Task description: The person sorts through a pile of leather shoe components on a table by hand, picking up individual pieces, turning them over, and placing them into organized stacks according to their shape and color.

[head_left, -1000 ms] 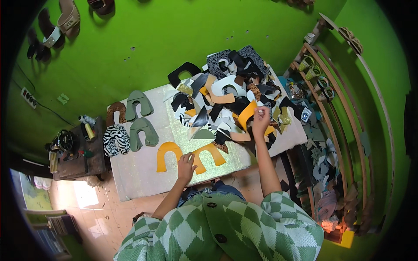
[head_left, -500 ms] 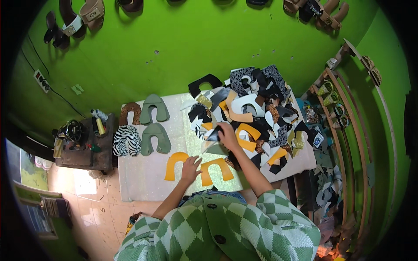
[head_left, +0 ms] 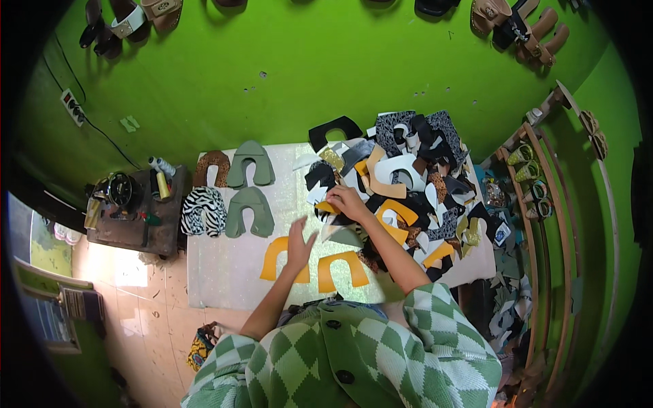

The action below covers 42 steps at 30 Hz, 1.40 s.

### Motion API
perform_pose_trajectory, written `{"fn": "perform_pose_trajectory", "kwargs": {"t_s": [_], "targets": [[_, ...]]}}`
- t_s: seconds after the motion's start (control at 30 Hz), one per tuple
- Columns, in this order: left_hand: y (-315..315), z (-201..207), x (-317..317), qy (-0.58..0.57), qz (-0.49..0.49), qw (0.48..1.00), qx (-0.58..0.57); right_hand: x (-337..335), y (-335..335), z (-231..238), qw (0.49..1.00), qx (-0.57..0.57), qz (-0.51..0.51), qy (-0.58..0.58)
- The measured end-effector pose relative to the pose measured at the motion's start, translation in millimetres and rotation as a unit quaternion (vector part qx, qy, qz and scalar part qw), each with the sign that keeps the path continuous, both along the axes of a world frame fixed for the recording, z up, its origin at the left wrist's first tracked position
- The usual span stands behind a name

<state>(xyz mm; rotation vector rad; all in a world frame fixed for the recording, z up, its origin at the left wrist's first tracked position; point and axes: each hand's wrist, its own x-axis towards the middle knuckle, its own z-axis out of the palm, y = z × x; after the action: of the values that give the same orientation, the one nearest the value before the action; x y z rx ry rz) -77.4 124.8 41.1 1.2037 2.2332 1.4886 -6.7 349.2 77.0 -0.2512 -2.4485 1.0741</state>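
Observation:
My left hand point(head_left: 298, 250) hovers with its fingers apart, partly covering a yellow arch-shaped piece point(head_left: 273, 257). A second yellow arch piece point(head_left: 343, 266) lies just to its right, close to my body. At the left edge of a heap of cut scraps point(head_left: 408, 194), my right hand point(head_left: 348, 202) has its fingers closed on a small yellow scrap point(head_left: 327, 207). Black and white bits lie around those fingertips, and a grey-green piece point(head_left: 348, 236) sits below my right wrist.
Two green arch pieces point(head_left: 250, 212), a zebra-print one point(head_left: 203, 212) and a brown spotted one point(head_left: 213, 168) lie on the table's left. Farther left stands a sewing machine point(head_left: 119, 192). Wooden shelving point(head_left: 544, 231) holds sandals on the right; more sandals point(head_left: 491, 15) hang on the green wall.
My right hand has let go of a dark piece and now grips a yellow scrap at the heap's left edge. My left hand has risen off the yellow arches. The view has shifted slightly.

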Motion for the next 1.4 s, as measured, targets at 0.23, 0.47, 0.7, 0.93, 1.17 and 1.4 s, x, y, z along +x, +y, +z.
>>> {"fn": "perform_pose_trajectory", "kwargs": {"t_s": [0.23, 0.47, 0.7, 0.93, 1.17, 1.4], "targets": [[40.7, 25.1, -19.9, -0.179, -0.035, 0.983, -0.011, 29.3, -39.1, 33.0, 0.983, -0.17, 0.026, -0.062], [13.0, -46.4, 9.3, -0.399, -0.021, 0.917, 0.016, 84.5, -40.4, -41.8, 0.932, -0.289, 0.022, -0.22], [-3.9, -69.8, 53.5, -0.293, 0.013, 0.95, -0.105, 126.3, -62.9, -108.7, 0.928, -0.311, -0.127, -0.162], [-25.2, -77.4, 50.6, -0.174, 0.077, 0.972, -0.135, 115.6, -85.7, -100.7, 0.946, -0.165, -0.206, -0.19], [-17.7, -77.9, 54.9, -0.181, 0.105, 0.971, -0.118, 125.4, -75.3, -103.0, 0.949, -0.173, -0.186, -0.185], [-12.4, -72.8, 52.1, -0.214, 0.099, 0.97, -0.064, 136.5, -64.9, -66.0, 0.926, -0.291, -0.18, -0.159]]}}
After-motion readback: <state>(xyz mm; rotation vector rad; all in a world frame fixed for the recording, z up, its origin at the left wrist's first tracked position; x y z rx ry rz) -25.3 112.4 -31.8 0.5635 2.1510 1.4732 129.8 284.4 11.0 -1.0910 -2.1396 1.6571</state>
